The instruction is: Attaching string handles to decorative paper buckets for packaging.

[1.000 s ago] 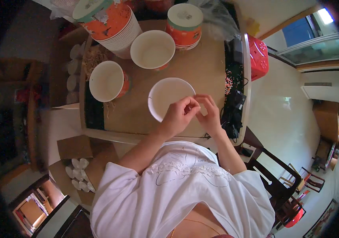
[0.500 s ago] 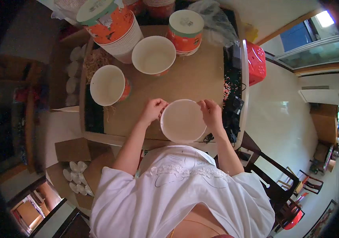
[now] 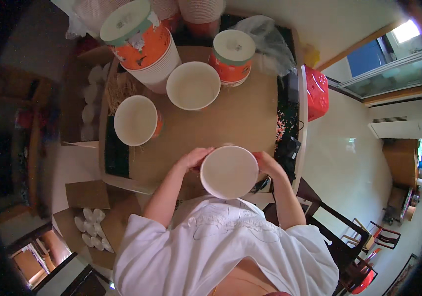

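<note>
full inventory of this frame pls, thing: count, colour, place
held bowl: 1, white inside, near table edge, between both hands
open bowls: 2, white inside, orange outside, one mid-table, one to its left
lidded tubs: 2, orange with pale lids, far side; the left one tops a white stack
table: 1, brown, centre
plastic bag: 1, clear, far right corner
red basket: 1, right of table
cardboard boxes: 2, brown, holding white pieces, left of table and on floor
chairs: dark wood, lower right
shirt: 1, white, bottom
left hand: on bowl's left rim
right hand: on bowl's right rim
</note>
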Tool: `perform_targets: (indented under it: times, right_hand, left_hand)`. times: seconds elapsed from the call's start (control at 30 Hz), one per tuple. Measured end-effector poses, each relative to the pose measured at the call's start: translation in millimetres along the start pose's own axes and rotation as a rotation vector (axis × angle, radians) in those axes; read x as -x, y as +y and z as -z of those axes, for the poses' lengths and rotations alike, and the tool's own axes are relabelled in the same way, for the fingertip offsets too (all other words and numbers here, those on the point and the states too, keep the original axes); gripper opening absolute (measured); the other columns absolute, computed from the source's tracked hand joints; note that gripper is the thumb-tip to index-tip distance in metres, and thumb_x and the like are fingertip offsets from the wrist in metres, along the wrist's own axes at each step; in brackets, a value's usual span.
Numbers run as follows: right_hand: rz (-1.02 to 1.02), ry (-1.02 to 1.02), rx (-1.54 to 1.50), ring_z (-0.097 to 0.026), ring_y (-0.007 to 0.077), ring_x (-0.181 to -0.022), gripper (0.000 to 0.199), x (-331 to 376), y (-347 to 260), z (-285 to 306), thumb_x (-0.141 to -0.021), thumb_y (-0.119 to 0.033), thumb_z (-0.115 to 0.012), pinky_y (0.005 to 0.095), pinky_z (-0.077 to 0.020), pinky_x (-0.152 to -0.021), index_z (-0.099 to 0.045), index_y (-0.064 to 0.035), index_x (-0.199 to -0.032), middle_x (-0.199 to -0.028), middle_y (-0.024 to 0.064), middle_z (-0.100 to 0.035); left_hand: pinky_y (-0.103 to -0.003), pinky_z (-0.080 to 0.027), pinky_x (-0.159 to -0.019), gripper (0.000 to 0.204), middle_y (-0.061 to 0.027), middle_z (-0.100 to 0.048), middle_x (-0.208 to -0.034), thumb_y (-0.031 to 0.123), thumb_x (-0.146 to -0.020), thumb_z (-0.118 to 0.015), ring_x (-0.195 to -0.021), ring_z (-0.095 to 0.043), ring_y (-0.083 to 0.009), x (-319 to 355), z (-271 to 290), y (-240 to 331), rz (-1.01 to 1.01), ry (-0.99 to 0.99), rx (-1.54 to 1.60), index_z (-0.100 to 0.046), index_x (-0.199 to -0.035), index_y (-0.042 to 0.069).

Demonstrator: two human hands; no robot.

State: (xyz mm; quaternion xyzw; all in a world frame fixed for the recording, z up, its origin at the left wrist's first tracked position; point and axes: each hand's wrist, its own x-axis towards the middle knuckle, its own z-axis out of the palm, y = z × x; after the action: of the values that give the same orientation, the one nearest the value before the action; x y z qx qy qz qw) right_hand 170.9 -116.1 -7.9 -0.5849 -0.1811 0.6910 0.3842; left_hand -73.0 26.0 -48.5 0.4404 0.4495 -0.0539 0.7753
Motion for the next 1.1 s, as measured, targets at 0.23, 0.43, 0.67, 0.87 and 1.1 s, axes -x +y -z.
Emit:
perform_targets:
  times: [0.23, 0.43, 0.67, 0.87, 1.1]
  right_hand:
    - [0.919, 0.509, 0.636, -0.057, 0.0178, -0.101, 0.046, 32, -163, 2, -0.087, 0.002, -0.047, 0.0289, -0.0445, -0.087, -0.043, -0.006, -0.132, -0.119, 0.0132, -0.057]
    - [1.386, 0.688, 0.589, -0.049, 0.0231, -0.117, 0.064, -52, -245, -2, -0.073, 0.017, -0.033, 0.0297, -0.0392, -0.094, -0.043, -0.0046, -0.132, -0.131, 0.0138, -0.048]
    - [1.412, 0.702, 0.631, -0.042, 0.0226, -0.123, 0.067, -156, -247, 36, -0.074, 0.018, -0.036, 0.03, -0.0341, -0.1, -0.035, -0.0062, -0.137, -0.133, 0.0132, -0.045]
    - [1.246, 0.856, 0.954, -0.046, 0.0237, -0.12, 0.061, -157, -188, 42, -0.073, 0.013, -0.043, 0.0288, -0.04, -0.094, -0.042, -0.005, -0.131, -0.131, 0.0117, -0.046]
    - [0.845, 0.73, 0.555, -0.049, 0.0262, -0.108, 0.051, -129, -68, 33, -0.074, 0.009, -0.049, 0.0308, -0.0405, -0.089, -0.047, -0.0058, -0.123, -0.122, 0.0127, -0.049]
  left_hand:
    - [-0.034, -0.041, -0.093, 0.05, -0.014, -0.047, -0.128, 0.016, -0.091, -0.051, -0.112, -0.05, -0.0199, 60, -18, 202, -0.741, 0.241, -0.497, -0.033, -0.137, 0.01]
    - [-0.039, -0.046, -0.083, 0.059, -0.0201, -0.051, -0.118, -0.001, -0.083, -0.044, -0.095, -0.058, -0.0361, 0, 11, 299, -1.458, 0.761, -0.843, -0.028, -0.138, 0.011]
    - [-0.039, -0.04, -0.093, 0.068, -0.0222, -0.043, -0.127, -0.004, -0.077, -0.045, -0.112, -0.047, -0.038, -84, 40, 292, -1.329, 0.678, -0.73, -0.023, -0.14, 0.009]
    - [-0.043, -0.037, -0.093, 0.061, -0.0214, -0.049, -0.116, 0.0, -0.075, -0.055, -0.109, -0.047, -0.0355, -50, 26, 192, -1.239, 0.778, -0.787, -0.033, -0.132, 0.0]
    - [-0.041, -0.038, -0.092, 0.045, -0.0128, -0.057, -0.103, 0.014, -0.072, -0.067, -0.097, -0.054, -0.0287, -14, 12, 73, -0.887, 0.722, -1.232, -0.048, -0.113, 0.006]
